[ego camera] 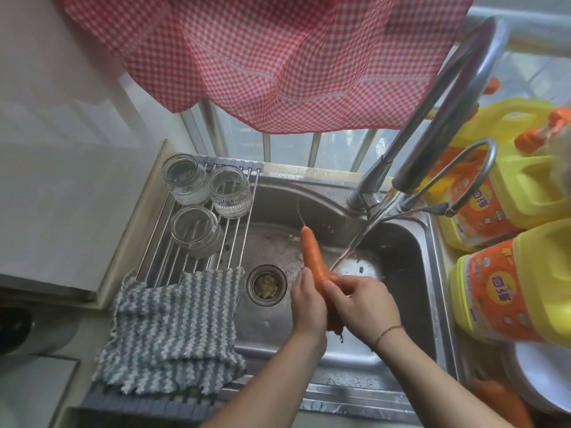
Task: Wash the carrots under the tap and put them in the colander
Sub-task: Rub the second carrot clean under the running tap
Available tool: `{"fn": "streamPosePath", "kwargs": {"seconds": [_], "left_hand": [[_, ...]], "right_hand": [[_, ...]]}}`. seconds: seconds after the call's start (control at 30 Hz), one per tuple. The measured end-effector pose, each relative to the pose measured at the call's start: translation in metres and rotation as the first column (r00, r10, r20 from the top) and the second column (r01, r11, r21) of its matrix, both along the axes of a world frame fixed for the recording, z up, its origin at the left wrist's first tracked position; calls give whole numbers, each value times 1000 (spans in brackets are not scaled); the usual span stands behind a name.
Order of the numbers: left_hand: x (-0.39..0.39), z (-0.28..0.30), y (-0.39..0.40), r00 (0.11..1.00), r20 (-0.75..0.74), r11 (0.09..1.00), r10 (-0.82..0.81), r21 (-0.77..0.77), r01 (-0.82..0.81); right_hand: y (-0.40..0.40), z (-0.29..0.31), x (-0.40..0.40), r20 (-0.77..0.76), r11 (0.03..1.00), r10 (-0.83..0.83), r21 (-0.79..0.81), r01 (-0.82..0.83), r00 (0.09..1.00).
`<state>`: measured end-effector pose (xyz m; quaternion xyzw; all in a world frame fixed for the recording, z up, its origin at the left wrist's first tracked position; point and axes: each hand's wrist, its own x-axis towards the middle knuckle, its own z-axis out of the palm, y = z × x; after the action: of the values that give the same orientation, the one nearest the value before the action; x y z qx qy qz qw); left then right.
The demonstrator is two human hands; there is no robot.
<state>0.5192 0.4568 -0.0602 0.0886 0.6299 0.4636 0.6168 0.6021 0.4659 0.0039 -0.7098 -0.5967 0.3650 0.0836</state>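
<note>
Both my hands wrap one carrot (312, 254) over the sink (411, 273): left hand (309, 307) and right hand (364, 307) side by side, tip pointing away. Tap (438, 118) stream lands just right. Drain rack (197, 242) crowds the left rim.

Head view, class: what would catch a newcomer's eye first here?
The orange carrot, gripped by both hands (left hand, right hand) over the steel sink, with water from the tap streaming onto it. Above hangs a red checked curtain; yellow bottles stand at right.
</note>
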Motion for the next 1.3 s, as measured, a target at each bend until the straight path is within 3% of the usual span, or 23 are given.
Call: {"fn": "streamPosePath", "kwargs": {"seconds": [0.2, 0.3, 0.4, 0.47, 0.53, 0.67, 0.77, 0.87, 0.93, 1.03, 1.1, 1.3], "left_hand": [[-4, 13, -5, 940, 322, 990, -109, -51, 132], [-7, 16, -1, 882, 456, 989, -119, -24, 146], [-15, 13, 11, 864, 496, 995, -83, -12, 103], [-19, 13, 17, 863, 501, 996, -73, -13, 92], [-16, 13, 18, 878, 472, 995, -80, -19, 100], [-6, 9, 14, 932, 347, 989, -103, -68, 134], [-7, 6, 21, 951, 305, 995, -47, -70, 72], [-8, 9, 27, 924, 382, 999, 30, -53, -10], [-5, 9, 27, 911, 409, 998, 59, -32, -50], [-6, 5, 26, 920, 367, 990, 137, -10, -143], [-10, 1, 26, 909, 380, 983, 171, 0, -185], [-18, 6, 17, 828, 542, 972, -142, 235, 13]], "right_hand": [[13, -8, 13, 20, 1000, -19, 24, 18, 1000], [16, -10, 18, -186, 998, -66, 1, 67, 980], [14, -3, 24, -412, 998, -48, -65, 23, 910], [13, -1, 27, -473, 994, -38, -111, -17, 880], [15, 0, 26, -511, 991, -103, -125, 45, 853], [20, -8, 13, -332, 978, -197, -2, 207, 923], [20, -6, 12, -391, 973, -211, -176, 152, 896], [14, -5, 9, -477, 935, -224, -350, 50, 850], [11, -7, 3, -443, 956, -221, -275, 103, 869], [8, -13, 1, -271, 988, -150, -9, 153, 951], [6, -16, 4, -253, 984, -151, 58, 171, 956], [3, -17, 7, -273, 968, -224, 51, 247, 936]]}}
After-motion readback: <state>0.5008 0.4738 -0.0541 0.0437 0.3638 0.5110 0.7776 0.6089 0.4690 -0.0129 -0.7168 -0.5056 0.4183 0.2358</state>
